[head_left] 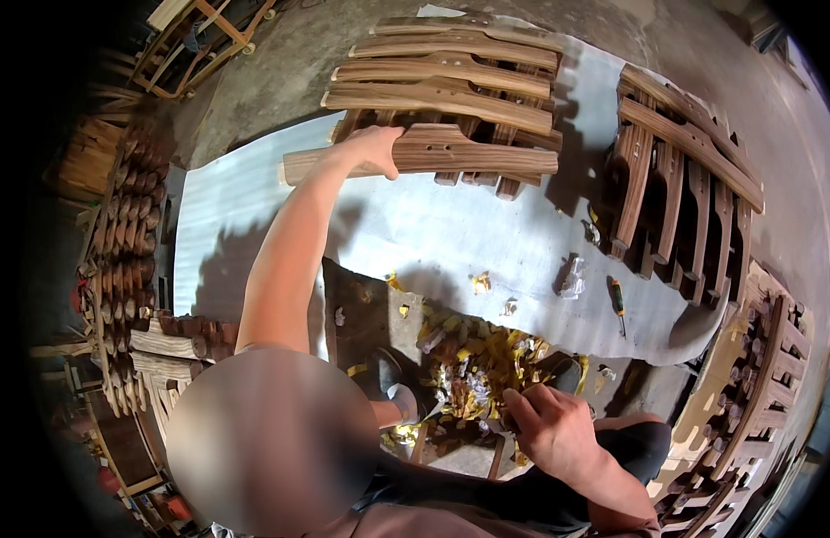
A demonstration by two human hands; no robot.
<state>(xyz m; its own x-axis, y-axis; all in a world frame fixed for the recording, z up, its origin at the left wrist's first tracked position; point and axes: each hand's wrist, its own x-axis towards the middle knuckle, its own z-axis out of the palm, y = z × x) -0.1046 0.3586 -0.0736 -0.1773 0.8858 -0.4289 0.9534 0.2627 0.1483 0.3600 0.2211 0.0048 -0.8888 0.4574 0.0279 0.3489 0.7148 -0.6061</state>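
Note:
My left hand (372,151) reaches out to the near edge of a stack of brown, striped wooden rails (442,100). Its fingers are wrapped over the nearest wooden rail (473,160), which has a raised middle with small holes. The thumb lies along the rail's front face. Close to my body, over my lap, my right hand (554,429) is closed in a fist. Whatever it may hold is hidden by the fingers. Under the stack lies a white sheet (433,220) with scraps of film on it.
A second stack of rails (693,170) stands at the right, near a screwdriver (618,307). Yellow and white scraps (473,368) cover the floor between my feet. More wooden parts (128,233) are piled at the left, others (756,386) at the right. A wheeled cart (195,40) stands far left.

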